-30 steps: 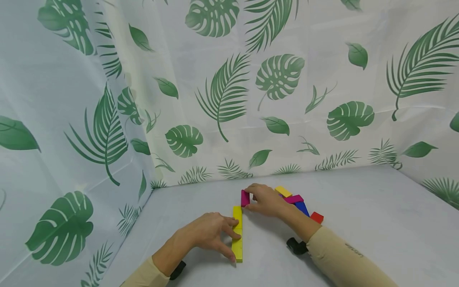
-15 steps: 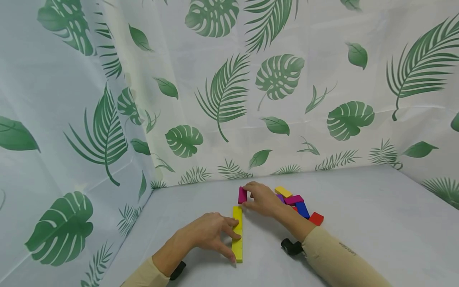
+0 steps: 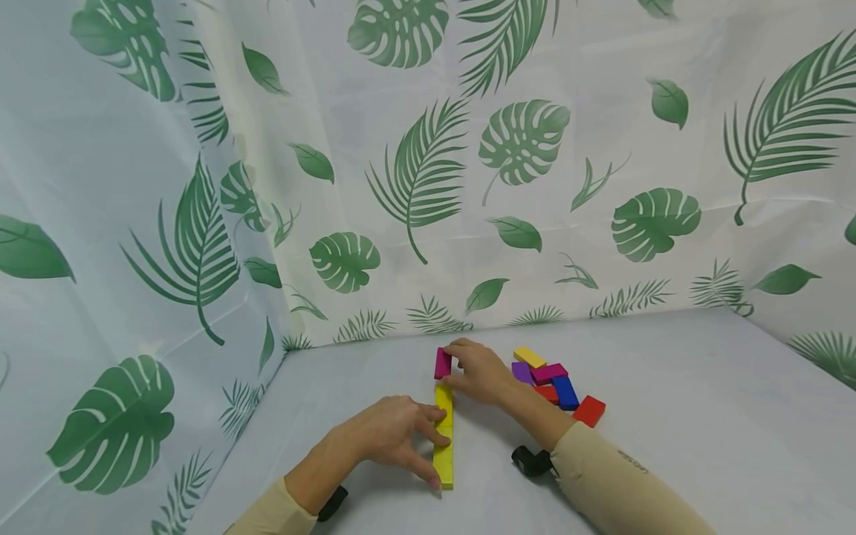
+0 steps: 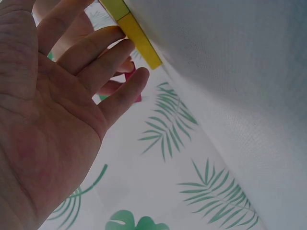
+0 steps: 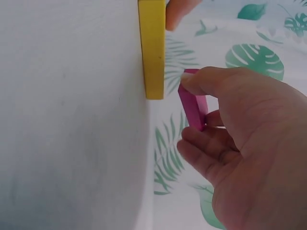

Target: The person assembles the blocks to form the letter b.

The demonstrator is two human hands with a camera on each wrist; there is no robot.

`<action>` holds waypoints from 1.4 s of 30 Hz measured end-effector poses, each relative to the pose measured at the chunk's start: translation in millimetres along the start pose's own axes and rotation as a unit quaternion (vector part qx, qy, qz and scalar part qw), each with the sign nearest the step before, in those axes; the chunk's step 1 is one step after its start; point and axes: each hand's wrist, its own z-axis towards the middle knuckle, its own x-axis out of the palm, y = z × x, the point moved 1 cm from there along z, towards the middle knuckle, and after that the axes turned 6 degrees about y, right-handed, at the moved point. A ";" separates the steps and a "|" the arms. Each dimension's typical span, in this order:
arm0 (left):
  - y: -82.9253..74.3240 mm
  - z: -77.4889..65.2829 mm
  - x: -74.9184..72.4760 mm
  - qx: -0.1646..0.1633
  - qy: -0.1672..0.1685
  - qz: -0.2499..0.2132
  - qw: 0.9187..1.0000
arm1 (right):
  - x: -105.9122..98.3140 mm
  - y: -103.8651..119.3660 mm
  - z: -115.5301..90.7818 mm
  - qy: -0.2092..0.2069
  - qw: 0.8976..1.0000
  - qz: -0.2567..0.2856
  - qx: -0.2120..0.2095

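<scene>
Two yellow blocks (image 3: pixel 444 444) lie end to end in a line running away from me, also in both wrist views. My left hand (image 3: pixel 394 429) is beside them, its extended fingertips against their left side and its thumb close to the near end. Between thumb and fingers my right hand (image 3: pixel 483 374) pinches a magenta block (image 3: pixel 443 363) by its ends. That block appears just beyond the far yellow end in the head view. In the right wrist view the held magenta block (image 5: pixel 194 103) stands off from the yellow block (image 5: pixel 153 52).
Right of my right hand is a loose group of blocks: a yellow block (image 3: pixel 530 357), a purple block (image 3: pixel 522 373), another magenta block (image 3: pixel 550 373), a blue block (image 3: pixel 565 393) and two red ones, including a red block (image 3: pixel 590 411). A leaf-patterned sheet (image 3: pixel 441 290) rises behind the table.
My right hand has carried the magenta block leftward, from right of the yellow line to beyond its far end. The left hand stays put. More of the loose blocks now shows.
</scene>
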 end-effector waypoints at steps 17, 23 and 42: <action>1.1 0.2 1.1 -0.004 0.003 -0.009 1.000 | 5.1 -1.2 3.0 0.008 1.000 -0.010 0.013; -0.1 -0.3 0.4 0.011 -0.003 -0.001 1.000 | 6.0 -0.9 4.3 0.010 1.000 -0.012 0.018; 1.8 0.1 2.1 0.010 -0.009 -0.008 1.000 | 6.9 -0.8 5.2 0.033 0.999 -0.013 0.018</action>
